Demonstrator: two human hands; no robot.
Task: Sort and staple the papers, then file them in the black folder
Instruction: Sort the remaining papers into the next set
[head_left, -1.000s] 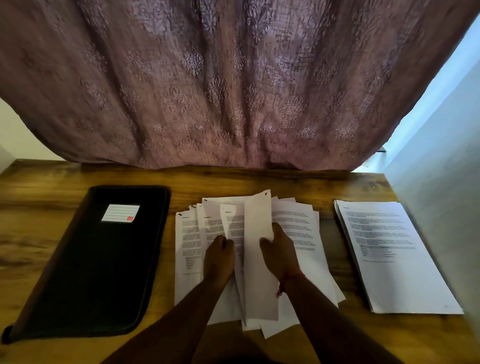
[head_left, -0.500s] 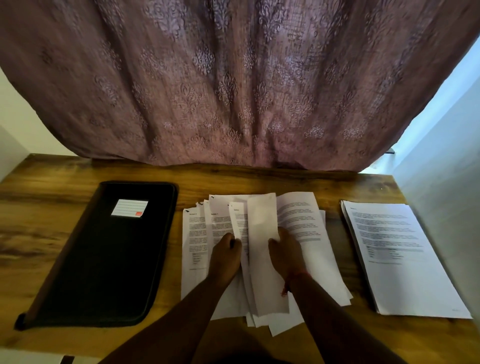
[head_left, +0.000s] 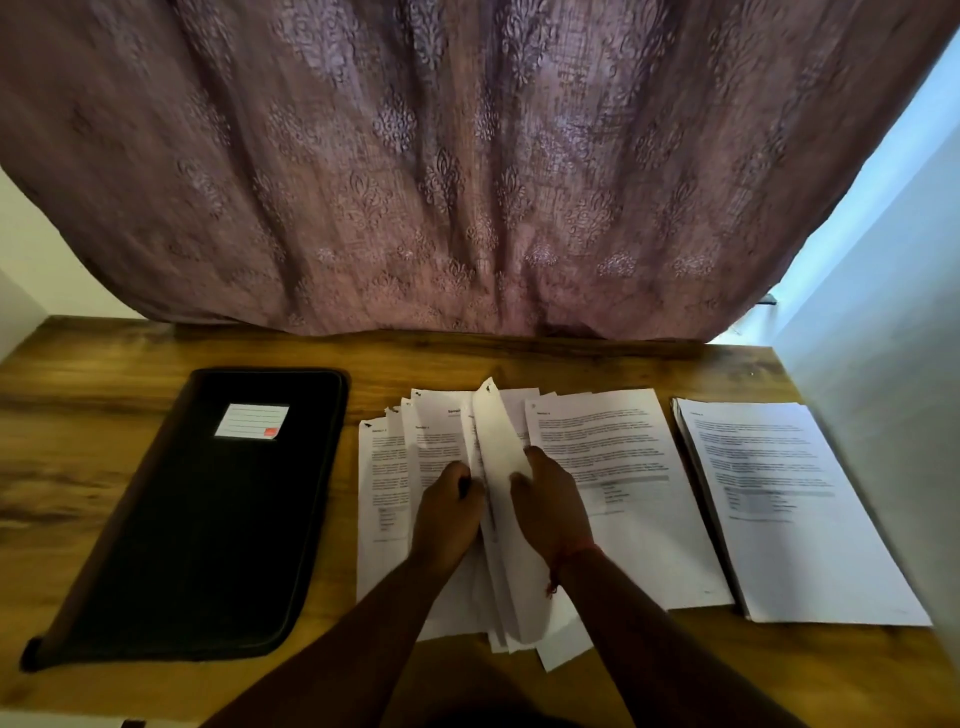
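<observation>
A raised sheet (head_left: 496, 457) is gripped between the left hand (head_left: 451, 512) and right hand (head_left: 550, 506), fingers curled, above the fanned papers (head_left: 613, 467). The black folder (head_left: 208, 514) is noted closed, left of these papers, on the worktop (head_left: 78, 415).

A closed black folder (head_left: 208, 514) lies left. Fanned printed papers (head_left: 623, 467) lie centre. A neat paper stack (head_left: 795, 509) lies right.

No text can be read for sure. The papers (head_left: 597, 457) on the bench carry printed lines and short bold headings, all too blurred to make out. The white label (head_left: 252, 422) on the folder (head_left: 208, 519) at left shows ruled lines and a red mark, no legible words.
</observation>
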